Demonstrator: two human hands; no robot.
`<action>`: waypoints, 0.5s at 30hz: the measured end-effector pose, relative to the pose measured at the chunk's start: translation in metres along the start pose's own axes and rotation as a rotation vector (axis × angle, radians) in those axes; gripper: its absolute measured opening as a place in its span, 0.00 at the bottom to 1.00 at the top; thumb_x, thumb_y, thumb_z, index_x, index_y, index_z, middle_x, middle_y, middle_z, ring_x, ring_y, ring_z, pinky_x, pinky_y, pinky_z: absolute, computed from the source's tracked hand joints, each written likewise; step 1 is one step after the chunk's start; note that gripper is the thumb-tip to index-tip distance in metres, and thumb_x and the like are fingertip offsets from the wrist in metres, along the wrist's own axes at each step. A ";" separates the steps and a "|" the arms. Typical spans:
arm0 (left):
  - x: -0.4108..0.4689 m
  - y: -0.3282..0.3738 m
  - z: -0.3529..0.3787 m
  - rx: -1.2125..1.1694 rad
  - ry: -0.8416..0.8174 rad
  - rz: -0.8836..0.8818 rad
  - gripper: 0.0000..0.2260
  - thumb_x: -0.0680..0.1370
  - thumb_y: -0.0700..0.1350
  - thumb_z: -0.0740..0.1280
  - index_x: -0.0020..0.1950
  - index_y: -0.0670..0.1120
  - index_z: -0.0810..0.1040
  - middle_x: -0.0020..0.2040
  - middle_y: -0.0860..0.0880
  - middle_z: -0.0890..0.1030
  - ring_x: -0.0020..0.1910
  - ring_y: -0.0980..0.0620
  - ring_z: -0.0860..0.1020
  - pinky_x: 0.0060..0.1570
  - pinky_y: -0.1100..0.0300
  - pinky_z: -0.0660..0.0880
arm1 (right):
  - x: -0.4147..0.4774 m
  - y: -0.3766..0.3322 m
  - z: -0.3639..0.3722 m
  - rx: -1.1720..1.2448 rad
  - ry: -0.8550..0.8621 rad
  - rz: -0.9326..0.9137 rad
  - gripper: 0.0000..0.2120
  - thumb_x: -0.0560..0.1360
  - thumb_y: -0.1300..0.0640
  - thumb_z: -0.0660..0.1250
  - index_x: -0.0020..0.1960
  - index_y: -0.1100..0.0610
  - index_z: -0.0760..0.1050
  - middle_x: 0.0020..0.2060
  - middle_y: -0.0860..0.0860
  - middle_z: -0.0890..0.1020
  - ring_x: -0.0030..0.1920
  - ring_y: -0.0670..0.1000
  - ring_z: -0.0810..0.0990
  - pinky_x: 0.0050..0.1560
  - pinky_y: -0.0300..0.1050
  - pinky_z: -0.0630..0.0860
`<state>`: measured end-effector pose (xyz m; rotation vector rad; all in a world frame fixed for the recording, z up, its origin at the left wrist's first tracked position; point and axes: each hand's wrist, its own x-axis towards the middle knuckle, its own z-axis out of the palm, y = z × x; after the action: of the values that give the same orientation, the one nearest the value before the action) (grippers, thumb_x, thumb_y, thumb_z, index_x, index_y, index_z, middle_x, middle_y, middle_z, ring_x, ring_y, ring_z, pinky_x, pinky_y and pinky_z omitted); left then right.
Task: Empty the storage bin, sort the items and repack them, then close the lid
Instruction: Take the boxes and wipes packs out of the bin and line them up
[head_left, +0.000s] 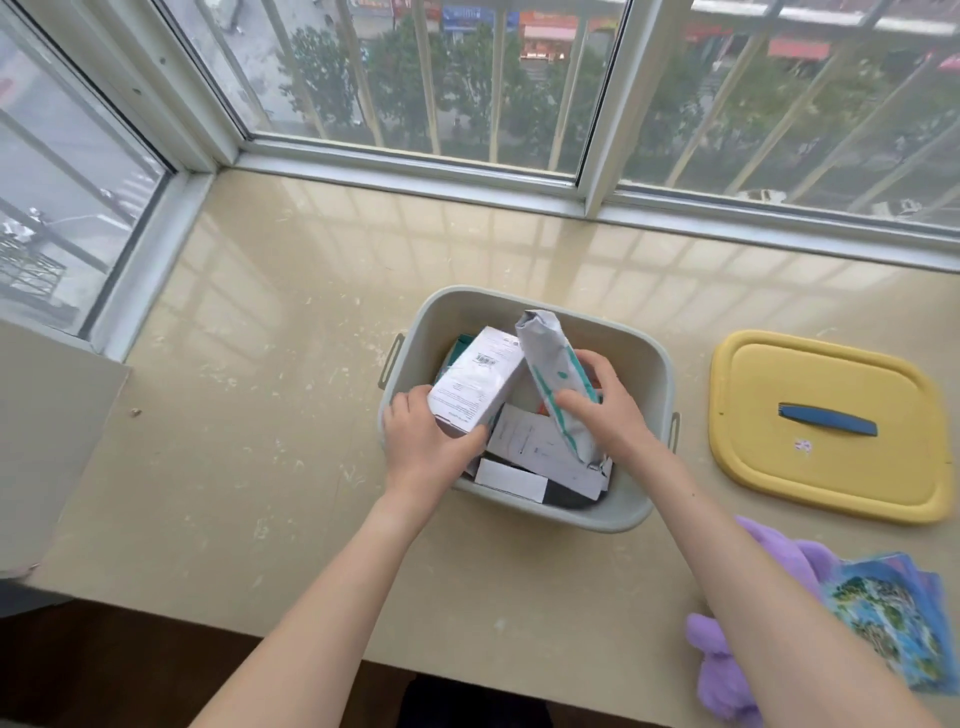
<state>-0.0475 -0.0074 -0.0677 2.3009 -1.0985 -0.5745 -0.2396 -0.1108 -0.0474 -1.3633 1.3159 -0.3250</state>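
A box (475, 382) and a packet (558, 384) were gripped by the left hand (423, 441) and right hand (605, 410), apparently for lifting out of the bin (660, 374).

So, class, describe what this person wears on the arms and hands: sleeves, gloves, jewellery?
Nothing is worn. The left hand and right hand are gloveless, with no ring, watch or bracelet visible. The left arm and right arm are bare; no sleeve edge shows.

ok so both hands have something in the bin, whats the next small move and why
Probably lift both items out onto the counter left of the bin. The left hand grips a white box, the right hand a green-striped packet, and more boxes lie underneath.
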 end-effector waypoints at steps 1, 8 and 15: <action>-0.007 0.005 -0.011 -0.032 0.023 0.005 0.29 0.64 0.53 0.75 0.60 0.42 0.72 0.53 0.48 0.73 0.56 0.47 0.68 0.55 0.60 0.65 | -0.009 -0.006 -0.002 0.031 0.005 -0.007 0.29 0.69 0.48 0.67 0.68 0.41 0.63 0.58 0.46 0.76 0.52 0.45 0.78 0.45 0.42 0.76; -0.074 0.032 -0.099 -0.110 0.185 0.023 0.29 0.65 0.52 0.76 0.62 0.46 0.72 0.53 0.51 0.72 0.55 0.52 0.66 0.56 0.60 0.66 | -0.098 -0.058 -0.011 -0.080 0.172 -0.123 0.37 0.62 0.38 0.70 0.69 0.34 0.62 0.58 0.46 0.76 0.57 0.49 0.76 0.58 0.49 0.76; -0.147 0.031 -0.170 -0.062 0.329 0.104 0.27 0.64 0.55 0.76 0.59 0.47 0.73 0.51 0.53 0.75 0.51 0.52 0.69 0.55 0.58 0.68 | -0.188 -0.084 0.019 -0.219 0.398 -0.245 0.39 0.65 0.42 0.75 0.73 0.44 0.66 0.58 0.49 0.76 0.60 0.51 0.70 0.64 0.48 0.68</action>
<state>-0.0541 0.1399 0.1049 2.1719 -1.0157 -0.1770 -0.2450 0.0273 0.1063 -1.7109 1.5442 -0.6622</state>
